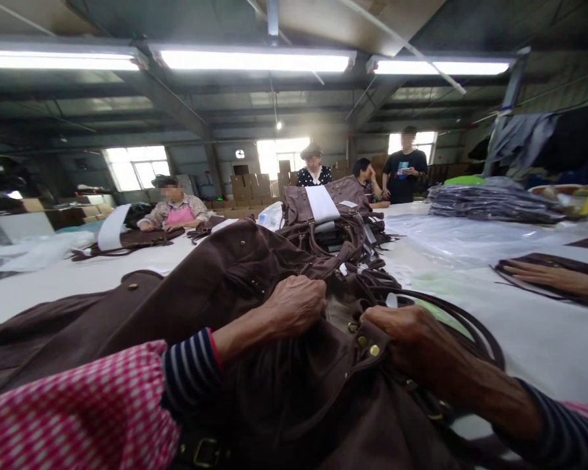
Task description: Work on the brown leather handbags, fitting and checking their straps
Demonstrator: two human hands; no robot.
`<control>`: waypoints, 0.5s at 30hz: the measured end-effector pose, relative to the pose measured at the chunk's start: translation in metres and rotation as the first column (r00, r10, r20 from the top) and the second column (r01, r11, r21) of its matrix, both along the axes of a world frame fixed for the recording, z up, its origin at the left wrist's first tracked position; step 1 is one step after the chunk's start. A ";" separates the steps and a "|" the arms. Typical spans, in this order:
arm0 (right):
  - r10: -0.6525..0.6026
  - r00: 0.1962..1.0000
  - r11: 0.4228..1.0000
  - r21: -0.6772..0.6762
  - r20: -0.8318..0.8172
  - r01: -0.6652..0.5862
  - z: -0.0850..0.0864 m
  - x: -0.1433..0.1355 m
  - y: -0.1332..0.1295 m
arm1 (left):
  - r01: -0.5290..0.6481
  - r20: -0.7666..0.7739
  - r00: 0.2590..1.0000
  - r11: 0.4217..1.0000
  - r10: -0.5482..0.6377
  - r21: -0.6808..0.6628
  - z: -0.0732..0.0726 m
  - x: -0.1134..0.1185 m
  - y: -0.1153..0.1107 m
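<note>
A dark brown handbag [318, 372] with brass-coloured studs and a buckle lies right in front of me. My left hand [296, 303] is closed in a fist on the bag's upper edge. Across from it, my right hand [406, 333] grips the edge beside the brass studs, its thumb side uppermost. The bag's mouth lies between both hands; its inside is mostly hidden. Another large brown bag [196, 287] spreads out to the left, under and behind my left forearm. Long brown straps [475, 333] loop out to the right of my right hand.
Behind the bag rises a pile of brown bags [298, 207] with a white band. A co-worker's hand [558, 277] rests on a brown piece at the right. Plastic-wrapped goods [494, 199] are stacked beyond. A person in a pink apron [179, 214] works at the white table's [529, 339] far left.
</note>
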State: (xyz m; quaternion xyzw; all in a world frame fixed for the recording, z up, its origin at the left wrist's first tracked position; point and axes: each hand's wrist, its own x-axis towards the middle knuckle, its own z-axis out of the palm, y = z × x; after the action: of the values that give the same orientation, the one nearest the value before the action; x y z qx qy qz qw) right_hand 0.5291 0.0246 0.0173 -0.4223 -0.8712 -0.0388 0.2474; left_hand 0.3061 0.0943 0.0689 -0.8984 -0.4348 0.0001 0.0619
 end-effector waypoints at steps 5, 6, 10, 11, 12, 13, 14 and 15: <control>0.011 0.999 0.999 -0.031 -0.048 -0.012 -0.009 0.001 -0.004 | 0.023 -0.006 1.000 0.998 -0.023 0.062 -0.010 -0.001 0.002; 0.002 0.999 1.000 -0.031 -0.052 -0.004 -0.010 0.001 -0.004 | 0.024 -0.010 1.000 0.998 -0.024 0.066 -0.011 -0.002 0.002; -0.014 0.997 0.999 -0.030 -0.069 0.012 -0.013 -0.001 -0.004 | 0.018 -0.004 1.000 0.998 -0.018 0.060 -0.010 -0.001 0.001; -0.009 0.997 0.999 -0.033 -0.077 0.007 -0.014 -0.002 -0.004 | 0.012 0.000 1.000 0.999 -0.012 0.051 -0.009 0.000 0.000; -0.002 0.996 0.999 -0.034 -0.086 -0.001 -0.014 -0.002 -0.004 | 0.004 0.002 1.000 0.999 -0.004 0.037 -0.007 0.000 -0.001; 0.004 0.996 0.999 -0.036 -0.094 -0.007 -0.014 -0.003 -0.004 | -0.002 0.004 1.000 1.000 0.002 0.019 -0.004 0.001 -0.002; 0.011 0.995 0.999 -0.043 -0.097 -0.016 -0.013 -0.003 -0.004 | -0.012 0.008 1.000 1.000 0.012 0.001 -0.002 0.002 -0.003; 0.016 0.995 0.998 -0.055 -0.097 -0.021 -0.013 -0.003 -0.005 | -0.024 0.011 1.000 1.000 0.024 -0.019 0.001 0.002 -0.004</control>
State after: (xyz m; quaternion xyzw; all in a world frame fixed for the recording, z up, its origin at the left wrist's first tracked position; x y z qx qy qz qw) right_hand 0.5262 0.0201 0.0041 -0.4224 -0.8629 0.0085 0.2775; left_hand 0.3083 0.0904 0.0697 -0.8937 -0.4458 -0.0003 0.0508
